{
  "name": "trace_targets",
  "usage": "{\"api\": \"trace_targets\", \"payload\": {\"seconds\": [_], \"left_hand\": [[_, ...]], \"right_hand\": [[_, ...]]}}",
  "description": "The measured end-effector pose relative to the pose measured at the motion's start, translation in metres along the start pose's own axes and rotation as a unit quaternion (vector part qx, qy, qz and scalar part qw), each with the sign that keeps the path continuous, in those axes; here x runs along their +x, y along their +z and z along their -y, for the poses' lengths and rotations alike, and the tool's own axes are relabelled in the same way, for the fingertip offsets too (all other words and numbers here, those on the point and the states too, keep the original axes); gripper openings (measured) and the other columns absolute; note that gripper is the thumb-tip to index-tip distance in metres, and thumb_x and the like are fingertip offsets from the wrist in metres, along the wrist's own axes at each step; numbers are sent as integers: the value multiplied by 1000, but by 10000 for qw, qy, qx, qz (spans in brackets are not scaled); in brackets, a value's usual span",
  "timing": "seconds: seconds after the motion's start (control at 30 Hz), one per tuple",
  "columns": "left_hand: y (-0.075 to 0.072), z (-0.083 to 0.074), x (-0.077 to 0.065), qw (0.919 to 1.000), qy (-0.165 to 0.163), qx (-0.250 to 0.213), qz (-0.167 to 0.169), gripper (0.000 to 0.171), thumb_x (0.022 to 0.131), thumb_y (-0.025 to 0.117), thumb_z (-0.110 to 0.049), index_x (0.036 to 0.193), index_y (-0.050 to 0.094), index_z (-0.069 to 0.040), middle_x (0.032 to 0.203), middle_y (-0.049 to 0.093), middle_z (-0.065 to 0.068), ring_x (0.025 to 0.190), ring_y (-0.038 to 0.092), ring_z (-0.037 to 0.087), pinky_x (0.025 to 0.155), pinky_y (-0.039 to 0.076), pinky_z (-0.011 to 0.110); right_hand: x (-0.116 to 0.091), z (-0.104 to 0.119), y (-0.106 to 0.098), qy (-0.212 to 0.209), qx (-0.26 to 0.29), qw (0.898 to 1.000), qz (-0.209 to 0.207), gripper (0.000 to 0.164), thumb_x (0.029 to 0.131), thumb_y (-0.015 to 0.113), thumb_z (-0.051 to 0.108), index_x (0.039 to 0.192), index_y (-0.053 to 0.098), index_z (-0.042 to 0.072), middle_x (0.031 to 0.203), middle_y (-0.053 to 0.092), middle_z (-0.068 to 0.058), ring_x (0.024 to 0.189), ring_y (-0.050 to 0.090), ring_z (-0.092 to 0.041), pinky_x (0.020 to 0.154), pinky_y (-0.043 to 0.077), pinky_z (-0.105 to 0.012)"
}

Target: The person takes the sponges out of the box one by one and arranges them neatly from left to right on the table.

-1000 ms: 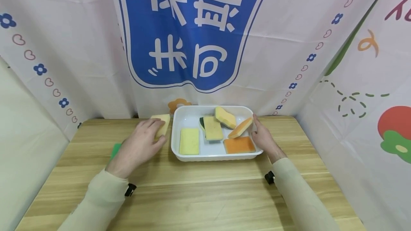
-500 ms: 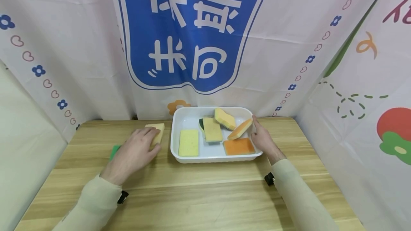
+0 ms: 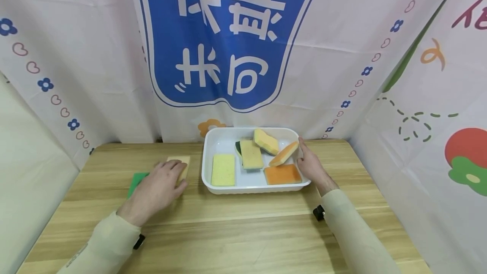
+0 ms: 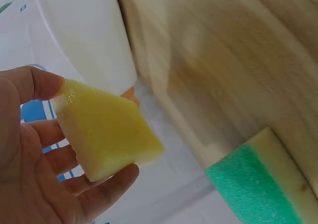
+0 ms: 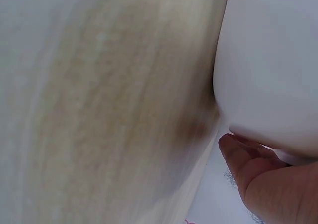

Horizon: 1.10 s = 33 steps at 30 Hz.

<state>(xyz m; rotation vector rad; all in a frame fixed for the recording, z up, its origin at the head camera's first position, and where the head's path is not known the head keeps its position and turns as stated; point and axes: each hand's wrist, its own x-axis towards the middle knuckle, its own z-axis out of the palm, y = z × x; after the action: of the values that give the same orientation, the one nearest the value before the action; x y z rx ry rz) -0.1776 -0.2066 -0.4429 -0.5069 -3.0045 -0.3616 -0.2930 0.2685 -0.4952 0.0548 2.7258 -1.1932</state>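
Observation:
In my left hand point(image 3: 157, 187) a yellow sponge point(image 4: 102, 127) is pinched between thumb and fingertips, left of the tray. Just beside that hand, a sponge with a green scouring face point(image 4: 251, 186) lies on the table, partly hidden by the hand in the head view. My right hand point(image 3: 313, 166) grips the right side of the white plastic tray point(image 3: 258, 188), its fingers against the outer wall. Inside the tray lie a flat yellow sponge point(image 3: 223, 170), a pale sponge point(image 3: 252, 154) over a dark green one, a thick yellow sponge point(image 3: 266, 141) and two orange-faced sponges point(image 3: 283, 174).
The wooden table point(image 3: 243, 231) runs along a white printed cloth point(image 3: 114, 54) at the back, with the tray close to it. More printed cloth point(image 3: 411, 168) hangs at the right side. A pale wall point(image 3: 30, 151) borders the left.
My left hand has moved left and toward me with the yellow sponge, away from the tray. The right hand keeps its place at the tray, whose sponges lie as before.

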Motion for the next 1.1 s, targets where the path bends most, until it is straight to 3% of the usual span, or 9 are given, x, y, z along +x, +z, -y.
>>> {"api": "trace_targets", "payload": {"seconds": [0.23, 0.37, 0.53, 0.73, 1.1], "left_hand": [[11, 2, -6, 9989, 315, 335, 68, 46, 108, 79, -22, 143, 74, 7, 149, 75, 33, 144, 70, 57, 130, 53, 75], [18, 2, -10, 9981, 452, 422, 26, 42, 106, 81, -19, 137, 75, 7, 142, 78, 32, 132, 75, 54, 122, 60, 70], [24, 3, -15, 9975, 550, 423, -88, 38, 102, 83, -17, 131, 76, 8, 134, 80, 29, 121, 77, 51, 112, 66, 66], [29, 5, -20, 9965, 634, 487, -255, 37, 94, 88, -14, 123, 75, 6, 122, 79, 25, 111, 77, 50, 103, 68, 65], [32, 4, -26, 9955, 641, 678, -191, 44, 88, 95, -11, 122, 71, 4, 115, 74, 22, 101, 74, 45, 92, 70, 60]], "right_hand": [[-1, 0, 1, -40, 7, 10000, 11, 92, 113, 46, -8, 190, 0, 13, 199, 7, -16, 176, 38, -44, 148, 34, -62], [-1, -2, 0, -45, -1, 10000, 14, 92, 113, 45, -8, 190, 0, 14, 199, 7, -17, 178, 35, -45, 148, 34, -62], [0, -2, 0, -98, -28, 9999, 13, 91, 113, 45, -8, 189, 0, 13, 199, 8, -18, 183, 23, -45, 150, 25, -62], [1, -2, 0, -98, -32, 9999, 9, 91, 113, 45, -7, 189, 0, 12, 198, 8, -18, 183, 25, -45, 150, 25, -62], [1, -3, 1, -126, -34, 9999, -14, 90, 113, 45, -8, 190, 1, 12, 199, 8, -17, 182, 28, -45, 150, 26, -62]]}}
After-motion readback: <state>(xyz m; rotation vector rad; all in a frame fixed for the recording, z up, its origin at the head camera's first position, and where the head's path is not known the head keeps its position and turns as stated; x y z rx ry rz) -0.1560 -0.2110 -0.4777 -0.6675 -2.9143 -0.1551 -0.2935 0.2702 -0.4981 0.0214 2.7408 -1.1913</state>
